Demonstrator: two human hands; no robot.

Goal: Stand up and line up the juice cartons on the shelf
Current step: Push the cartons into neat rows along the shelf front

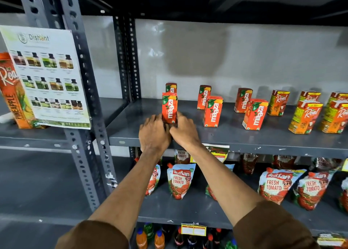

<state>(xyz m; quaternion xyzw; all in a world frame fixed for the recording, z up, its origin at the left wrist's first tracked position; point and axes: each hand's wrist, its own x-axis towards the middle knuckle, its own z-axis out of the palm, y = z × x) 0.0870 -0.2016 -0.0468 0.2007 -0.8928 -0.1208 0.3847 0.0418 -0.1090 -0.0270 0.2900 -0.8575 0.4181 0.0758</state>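
Both hands meet at the foot of one upright Maaza juice carton at the centre of the frame: the left hand cups its left lower edge, the right hand its right, together clasping the carton where it stands on the grey metal shelf. Directly behind it stands a second Maaza carton, mostly hidden. To the right, two more pairs of Maaza cartons stand upright, one in front and one behind, well apart from each other. Further right, towards the frame edge, Real juice cartons stand in similar front-and-back pairs.

On the shelf below, Kissan Fresh Tomato pouches lean upright in a loose row, and at the bottom of the frame soft-drink bottles show their caps. A yellow price tag hangs on the lower shelf's edge.

At the left, a printed Dishant poster of small bottles hangs on a perforated grey upright, partly covering a tall Real pineapple carton on the neighbouring rack. The wall behind is pale grey.
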